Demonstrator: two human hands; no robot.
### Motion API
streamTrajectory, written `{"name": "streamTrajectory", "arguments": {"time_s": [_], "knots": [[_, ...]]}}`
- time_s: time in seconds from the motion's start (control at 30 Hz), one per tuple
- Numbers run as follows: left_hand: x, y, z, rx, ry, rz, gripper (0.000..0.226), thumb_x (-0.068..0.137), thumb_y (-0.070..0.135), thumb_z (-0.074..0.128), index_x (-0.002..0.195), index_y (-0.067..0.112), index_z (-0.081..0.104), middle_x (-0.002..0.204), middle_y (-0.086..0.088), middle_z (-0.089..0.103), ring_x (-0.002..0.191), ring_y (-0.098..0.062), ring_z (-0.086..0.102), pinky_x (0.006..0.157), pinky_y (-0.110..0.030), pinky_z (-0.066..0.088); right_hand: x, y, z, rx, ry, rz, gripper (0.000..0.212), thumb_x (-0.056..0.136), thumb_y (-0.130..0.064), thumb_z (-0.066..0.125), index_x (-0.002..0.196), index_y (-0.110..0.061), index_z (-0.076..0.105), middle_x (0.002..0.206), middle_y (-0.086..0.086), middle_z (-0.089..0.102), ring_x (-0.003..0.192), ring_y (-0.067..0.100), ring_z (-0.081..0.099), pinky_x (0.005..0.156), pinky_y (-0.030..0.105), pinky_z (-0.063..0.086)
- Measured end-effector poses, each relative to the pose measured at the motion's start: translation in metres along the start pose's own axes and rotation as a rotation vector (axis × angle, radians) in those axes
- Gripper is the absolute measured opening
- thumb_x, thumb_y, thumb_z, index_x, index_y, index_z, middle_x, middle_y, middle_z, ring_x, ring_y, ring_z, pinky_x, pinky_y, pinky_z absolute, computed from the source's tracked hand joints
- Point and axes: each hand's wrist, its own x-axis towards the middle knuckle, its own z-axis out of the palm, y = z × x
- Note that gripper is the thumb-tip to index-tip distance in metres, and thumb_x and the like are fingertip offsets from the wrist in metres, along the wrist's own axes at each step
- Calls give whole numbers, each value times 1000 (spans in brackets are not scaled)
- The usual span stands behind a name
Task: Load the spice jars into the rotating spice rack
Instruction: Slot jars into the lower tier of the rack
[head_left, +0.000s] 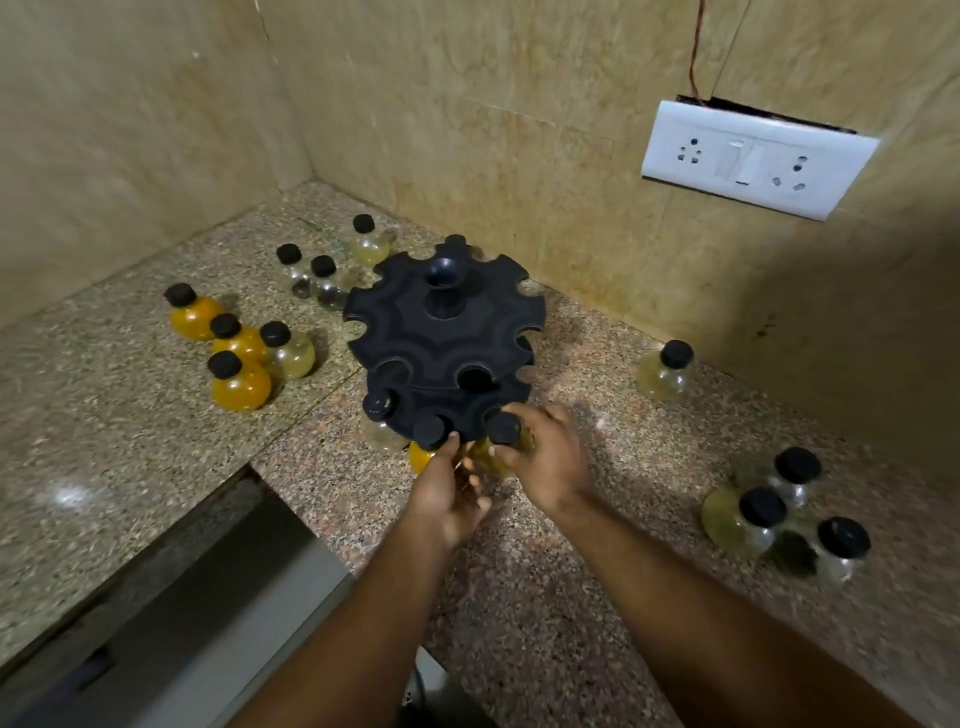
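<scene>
A black two-tier rotating spice rack (444, 332) with notched edges stands on the granite counter (571, 571). Three black-capped jars hang in its lower front notches: a pale one (378, 410), an orange one (423, 447) and a yellowish one (501, 441). My right hand (545, 462) grips the yellowish jar at its notch. My left hand (449, 493) touches the orange jar's cap with its fingertips; its grip is unclear. Loose jars lie on the counter: orange and pale ones at the left (239, 358), clear ones behind (311, 275), one at the right (665, 371) and three near right (779, 519).
Tiled walls close the corner behind the rack. A white socket and switch plate (753, 158) is on the right wall. The counter's front edge steps down at the lower left to a grey surface (182, 623).
</scene>
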Motion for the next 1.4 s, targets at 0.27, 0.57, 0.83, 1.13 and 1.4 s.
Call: {"name": "streamTrajectory", "arguments": {"time_s": [0.27, 0.57, 0.83, 1.13, 1.4], "knots": [[-2, 17, -18, 148, -20, 18, 29, 100, 42, 53, 83, 20, 61, 62, 6, 44, 54, -11, 42, 55, -28, 29, 17, -16, 5, -62, 7, 1, 56, 75, -41, 86, 125, -37, 61, 114, -5, 46, 96, 20, 61, 84, 36, 56], [7, 19, -19, 280, -7, 56, 31, 101, 42, 50, 99, 17, 68, 70, 5, 63, 90, -20, 64, 99, -50, 31, 25, -20, 1, -29, -4, 27, 59, 68, -40, 91, 120, -33, 66, 119, -2, 49, 101, 21, 60, 86, 38, 56], [14, 25, -7, 480, 86, 135, 30, 92, 39, 63, 68, 22, 58, 55, 6, 57, 59, -16, 57, 76, -37, 42, 17, -13, -1, -55, 34, 30, 61, 71, -39, 89, 125, -22, 66, 140, 3, 47, 121, 24, 56, 101, 32, 49], [14, 22, 4, 555, 20, 100, 39, 91, 43, 64, 59, 24, 55, 56, 7, 58, 64, -15, 57, 85, -41, 44, 23, -7, -9, -56, 75, 120, 65, 67, -44, 91, 124, -26, 66, 124, -1, 53, 107, 19, 62, 90, 33, 54], [3, -8, 18, 539, 9, 301, 30, 99, 20, 60, 73, 9, 68, 67, -8, 67, 52, -19, 58, 46, -23, 45, 21, 11, -21, -52, 56, 87, 67, 72, -44, 87, 131, -30, 58, 133, 0, 50, 107, 22, 62, 83, 31, 51]]}}
